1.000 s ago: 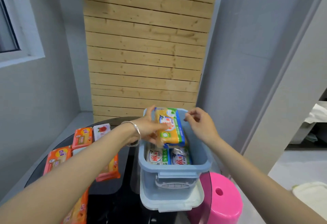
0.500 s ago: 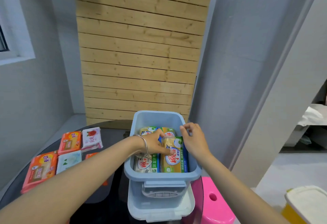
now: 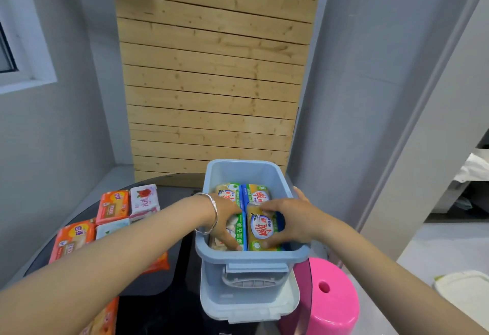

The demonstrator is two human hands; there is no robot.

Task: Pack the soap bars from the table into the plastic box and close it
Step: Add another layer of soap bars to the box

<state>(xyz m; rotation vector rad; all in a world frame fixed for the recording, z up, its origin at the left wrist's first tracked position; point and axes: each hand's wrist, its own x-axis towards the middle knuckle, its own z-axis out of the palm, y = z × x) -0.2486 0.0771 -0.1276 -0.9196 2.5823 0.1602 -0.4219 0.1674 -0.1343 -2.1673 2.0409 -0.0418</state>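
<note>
head view. left hand (image 3: 227, 224) is down inside the plastic box (image 3: 246, 173), fingers bent along the seam between the two near packs; whether it grips one cannot be told. right hand (image 3: 292, 222) has thumb and fingers curled round the yellow soap bar (image 3: 262, 232), which lies flat at the box's near right. judgement: the step in hand is seating this bar. it should be pressed level, snug against its neighbour and the box wall, and kept below the rim, so that the lid (image 3: 251, 308), now under the box, can shut cleanly later. count: four wrapped bars show in the box, two near and two far; any beneath are hidden. on the tabletop (image 3: 169, 313) lie at least six soap bars (image 3: 112, 206), four orange and two white, some partly hidden by the left arm. one box, one lid.
</note>
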